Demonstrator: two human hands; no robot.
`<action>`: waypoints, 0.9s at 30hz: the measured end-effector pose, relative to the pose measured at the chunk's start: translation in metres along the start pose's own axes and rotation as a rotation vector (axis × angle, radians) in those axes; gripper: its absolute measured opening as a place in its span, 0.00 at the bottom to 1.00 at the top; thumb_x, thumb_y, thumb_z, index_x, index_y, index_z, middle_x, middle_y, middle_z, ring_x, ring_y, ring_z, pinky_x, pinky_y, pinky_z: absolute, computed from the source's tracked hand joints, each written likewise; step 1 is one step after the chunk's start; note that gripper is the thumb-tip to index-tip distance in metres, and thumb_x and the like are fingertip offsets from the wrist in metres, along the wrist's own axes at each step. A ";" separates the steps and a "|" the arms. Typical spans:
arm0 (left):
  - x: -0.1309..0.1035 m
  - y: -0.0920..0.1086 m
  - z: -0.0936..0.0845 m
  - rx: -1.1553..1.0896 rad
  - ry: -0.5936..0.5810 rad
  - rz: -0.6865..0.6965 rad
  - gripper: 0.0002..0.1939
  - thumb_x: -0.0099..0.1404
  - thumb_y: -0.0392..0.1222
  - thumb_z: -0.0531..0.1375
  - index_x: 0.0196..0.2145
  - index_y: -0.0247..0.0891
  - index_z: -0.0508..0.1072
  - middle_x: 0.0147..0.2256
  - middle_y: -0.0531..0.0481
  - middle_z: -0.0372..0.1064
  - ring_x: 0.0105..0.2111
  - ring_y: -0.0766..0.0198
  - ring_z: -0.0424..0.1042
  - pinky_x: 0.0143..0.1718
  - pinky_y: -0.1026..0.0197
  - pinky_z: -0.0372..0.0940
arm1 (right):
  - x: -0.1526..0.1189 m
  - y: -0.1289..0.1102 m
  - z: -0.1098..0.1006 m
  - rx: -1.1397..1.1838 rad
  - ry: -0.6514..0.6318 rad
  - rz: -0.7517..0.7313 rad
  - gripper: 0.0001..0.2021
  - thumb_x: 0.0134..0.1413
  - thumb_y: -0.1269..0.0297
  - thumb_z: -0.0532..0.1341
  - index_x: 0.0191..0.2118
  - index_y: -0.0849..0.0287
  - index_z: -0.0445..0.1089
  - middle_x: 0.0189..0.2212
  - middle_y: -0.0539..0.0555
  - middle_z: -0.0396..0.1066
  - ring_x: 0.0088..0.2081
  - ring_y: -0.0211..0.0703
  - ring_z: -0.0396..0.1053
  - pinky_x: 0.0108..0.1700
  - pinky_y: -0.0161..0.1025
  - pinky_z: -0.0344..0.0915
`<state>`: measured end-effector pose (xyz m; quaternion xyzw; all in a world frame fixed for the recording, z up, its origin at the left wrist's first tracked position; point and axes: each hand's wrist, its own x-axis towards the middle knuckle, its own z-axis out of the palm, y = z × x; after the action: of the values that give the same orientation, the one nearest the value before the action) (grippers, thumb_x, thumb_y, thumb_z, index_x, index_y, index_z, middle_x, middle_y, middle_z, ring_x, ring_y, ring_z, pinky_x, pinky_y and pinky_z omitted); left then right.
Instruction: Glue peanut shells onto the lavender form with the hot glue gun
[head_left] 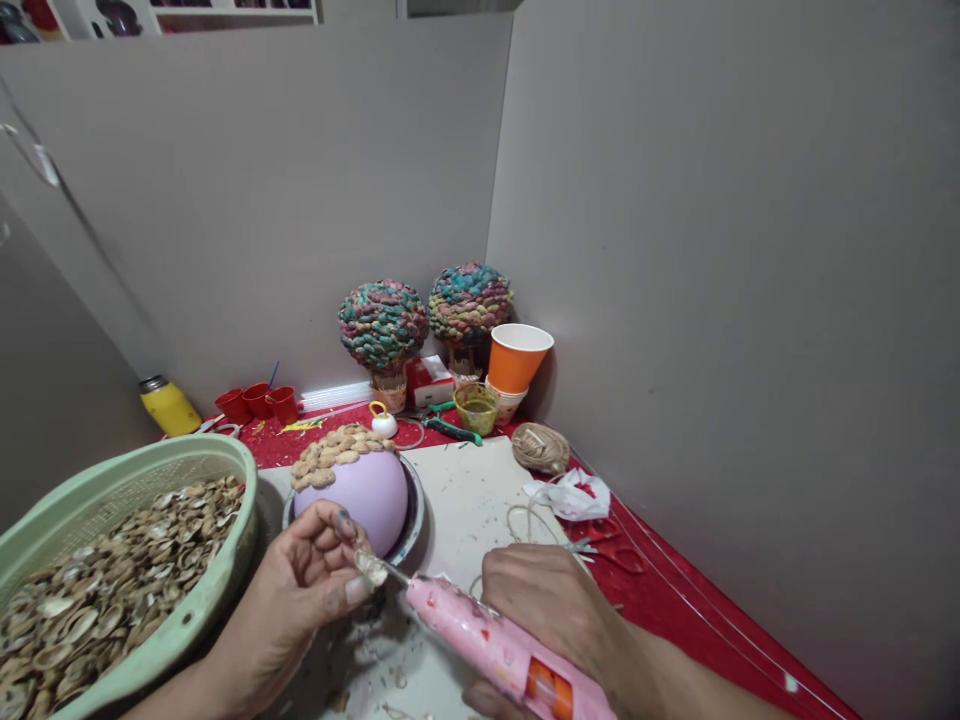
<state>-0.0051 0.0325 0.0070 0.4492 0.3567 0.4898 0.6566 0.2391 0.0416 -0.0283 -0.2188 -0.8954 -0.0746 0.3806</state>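
My left hand pinches a peanut shell half with its hollow side showing. Wrapped in my right hand is a pink hot glue gun, its metal nozzle at the shell. Just behind my left hand, a lilac ball rests in a round dish. Peanut shells cover the ball's top and upper left; the rest of it shows smooth. At the left, a green plastic basket holds many loose shells.
At the back stand two colourful shell-covered balls on stands, an orange paper cup, red cups and a yellow bottle. Pliers, twine and red scissors lie around a pale board. Grey partitions enclose the table.
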 end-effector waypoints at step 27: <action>-0.001 0.002 0.002 0.024 0.054 0.062 0.17 0.53 0.34 0.70 0.37 0.40 0.67 0.31 0.54 0.68 0.30 0.69 0.68 0.33 0.67 0.64 | -0.001 -0.001 -0.001 0.016 -0.005 0.016 0.22 0.63 0.47 0.51 0.23 0.56 0.55 0.17 0.46 0.55 0.21 0.37 0.52 0.25 0.40 0.43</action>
<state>-0.0039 0.0311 0.0095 0.4545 0.3662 0.5175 0.6257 0.2403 0.0404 -0.0288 -0.2233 -0.8951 -0.0638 0.3806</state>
